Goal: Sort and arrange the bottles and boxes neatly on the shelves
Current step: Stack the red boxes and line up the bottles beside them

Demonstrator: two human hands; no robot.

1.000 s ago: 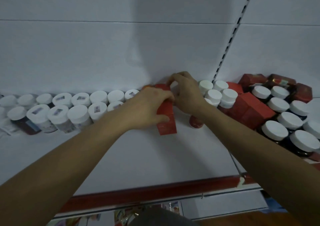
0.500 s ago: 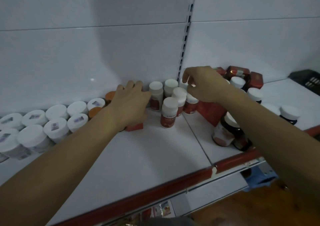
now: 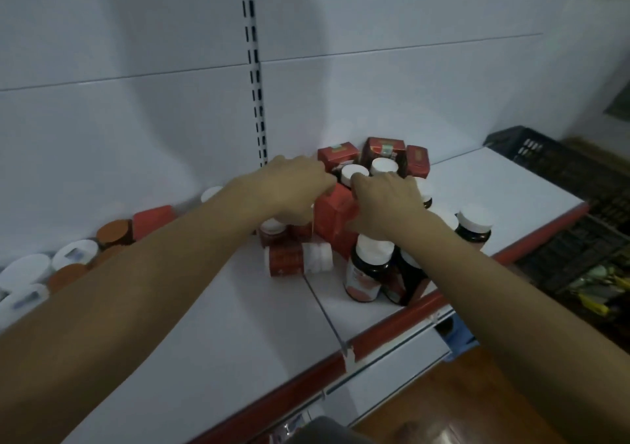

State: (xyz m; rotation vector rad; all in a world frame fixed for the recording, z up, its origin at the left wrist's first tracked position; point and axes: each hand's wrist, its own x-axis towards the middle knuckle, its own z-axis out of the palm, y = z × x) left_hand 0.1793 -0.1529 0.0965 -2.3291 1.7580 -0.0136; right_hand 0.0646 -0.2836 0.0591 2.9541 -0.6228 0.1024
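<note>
My left hand [image 3: 293, 188] and my right hand [image 3: 388, 201] meet over a red box [image 3: 332, 220] standing in the cluster on the white shelf [image 3: 211, 314]. Both curl round it, the left at its top left corner, the right over its right side. In front of it a small red-labelled bottle [image 3: 298, 259] lies on its side. Dark bottles with white caps [image 3: 366, 270] stand close to the shelf's front edge under my right wrist. More red boxes [image 3: 385, 149] and white-capped bottles [image 3: 354, 172] stand behind my hands.
At the left, a red box [image 3: 153, 218], orange-capped jars [image 3: 114, 232] and white-capped jars [image 3: 73, 254] line the back wall. A slotted upright [image 3: 254, 68] splits the back panel. The shelf has a red front edge [image 3: 375, 338]. A black crate [image 3: 562, 167] sits at the far right.
The view has swung right. Both hands moved right onto the red box in the cluster; my left hand left the box by the jars. A small bottle now lies on its side.
</note>
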